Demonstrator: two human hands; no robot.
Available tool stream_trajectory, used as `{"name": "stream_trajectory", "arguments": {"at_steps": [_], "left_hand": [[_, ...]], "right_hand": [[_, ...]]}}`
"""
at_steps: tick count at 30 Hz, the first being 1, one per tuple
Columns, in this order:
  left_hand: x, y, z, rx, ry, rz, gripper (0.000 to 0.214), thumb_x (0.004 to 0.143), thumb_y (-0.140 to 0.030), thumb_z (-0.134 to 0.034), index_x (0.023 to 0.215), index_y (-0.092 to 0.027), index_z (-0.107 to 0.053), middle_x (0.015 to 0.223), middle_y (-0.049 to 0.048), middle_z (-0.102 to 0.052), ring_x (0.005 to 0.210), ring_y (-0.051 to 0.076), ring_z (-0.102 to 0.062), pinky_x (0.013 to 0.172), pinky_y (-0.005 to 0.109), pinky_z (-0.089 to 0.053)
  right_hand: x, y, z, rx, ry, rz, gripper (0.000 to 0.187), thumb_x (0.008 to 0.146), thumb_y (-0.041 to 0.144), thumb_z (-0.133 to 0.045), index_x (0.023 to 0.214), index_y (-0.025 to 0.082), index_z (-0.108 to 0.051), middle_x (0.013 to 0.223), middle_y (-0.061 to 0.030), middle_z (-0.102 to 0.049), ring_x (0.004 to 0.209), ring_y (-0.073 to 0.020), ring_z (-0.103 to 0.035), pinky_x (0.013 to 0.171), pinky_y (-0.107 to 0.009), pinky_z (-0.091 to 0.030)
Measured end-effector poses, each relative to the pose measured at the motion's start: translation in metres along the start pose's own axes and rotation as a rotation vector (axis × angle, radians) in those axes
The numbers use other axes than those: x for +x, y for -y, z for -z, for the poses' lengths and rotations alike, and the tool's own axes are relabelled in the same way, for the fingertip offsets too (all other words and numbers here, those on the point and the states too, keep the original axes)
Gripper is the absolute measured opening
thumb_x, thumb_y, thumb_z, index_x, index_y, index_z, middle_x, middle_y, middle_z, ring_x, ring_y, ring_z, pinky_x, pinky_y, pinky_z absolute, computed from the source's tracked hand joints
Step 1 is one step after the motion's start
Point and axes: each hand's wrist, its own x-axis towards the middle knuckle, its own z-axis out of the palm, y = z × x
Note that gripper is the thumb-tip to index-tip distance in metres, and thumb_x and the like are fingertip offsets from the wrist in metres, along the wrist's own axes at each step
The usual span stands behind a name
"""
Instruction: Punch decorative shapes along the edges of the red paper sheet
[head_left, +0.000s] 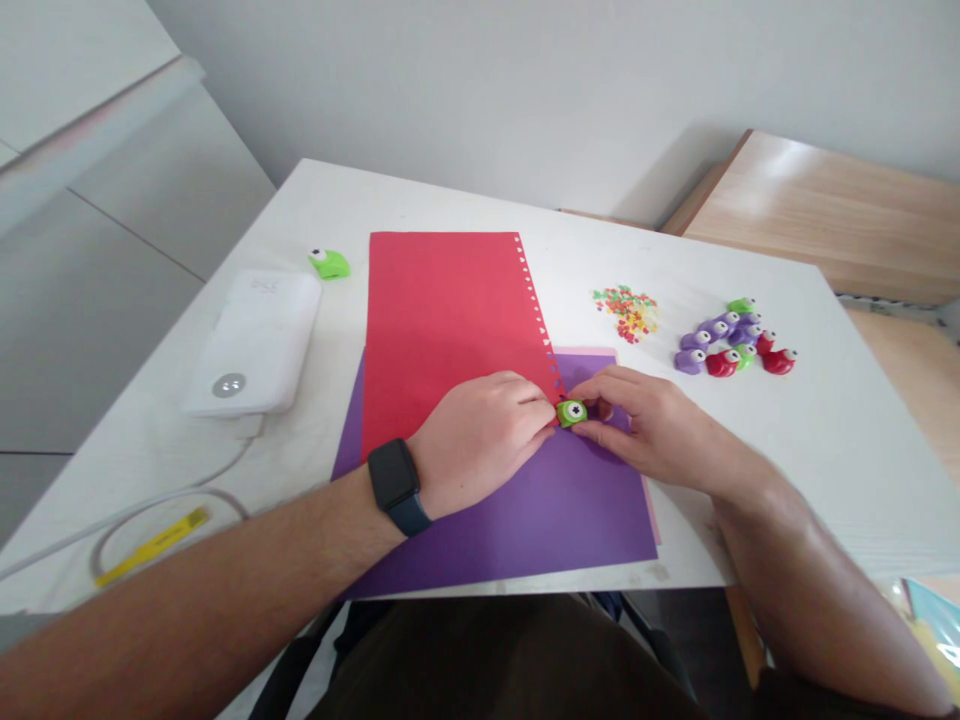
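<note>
Soft, fairly even light brightens the white surface [847, 430] and the pale wall [480, 100] behind — a whitish glare sits on the wooden panel [832, 190] at right, a diffuse shadow beside it — while fine detail looks soft and the wide lens stretches the outer edges.

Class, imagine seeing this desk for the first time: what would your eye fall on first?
Probably the bright red sheet in the middle, lying partly over a purple sheet, with small holes along its right edge. Next, the small green punch at that edge, held by the right hand. Then the colourful paper bits farther right.
</note>
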Motion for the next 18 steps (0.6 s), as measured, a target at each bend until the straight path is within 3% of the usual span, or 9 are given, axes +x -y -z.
{"name": "stream_trajectory", "arguments": {"at_steps": [18], "left_hand": [[0.0001,-0.0001,0.0006,-0.004,-0.003,0.005,0.024,0.107,-0.026,-0.055,0.104,-0.016,-0.077,0.103,0.0058,-0.076,0.102,0.023,-0.071,0.093,0.039,-0.056]], "right_hand": [[0.0005,0.0006,0.0012,-0.004,0.002,-0.005,0.021,0.099,0.027,-0.068,0.120,0.026,-0.071,0.106,-0.0063,-0.072,0.091,-0.0208,-0.067,0.083,-0.035,-0.056]]}}
